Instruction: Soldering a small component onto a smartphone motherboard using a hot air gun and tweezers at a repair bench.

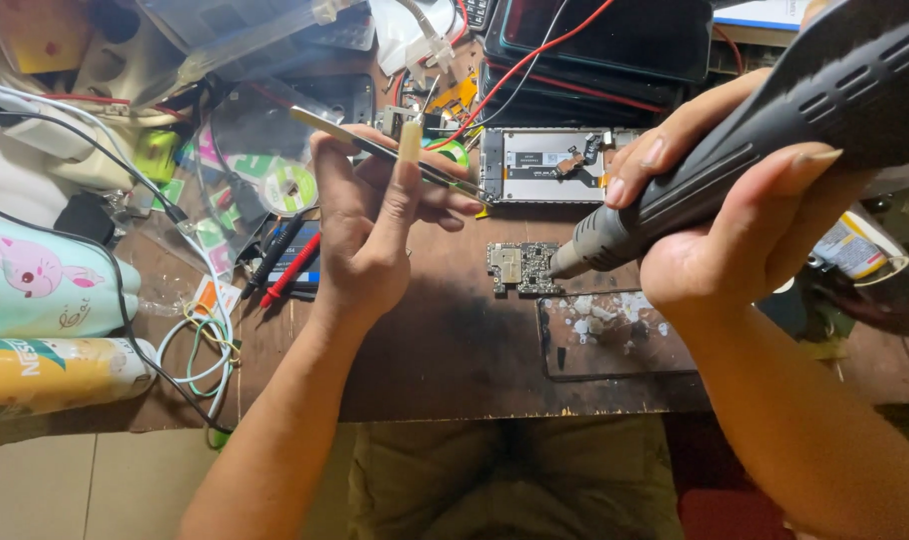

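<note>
Cluttered with wires and parts, the worn brown tabletop fills the view from above. On it, the right hand is wrapped tight around the dark barrel of a hot air gun, whose metal nozzle points down and left at a small circuit board lying flat near the middle. The left hand is closed on thin tweezers, held raised above the board's left. Just right of the board lies a dark glass plate with white specks. Behind the board sits an opened phone frame; red and black probes lie further left.
</note>
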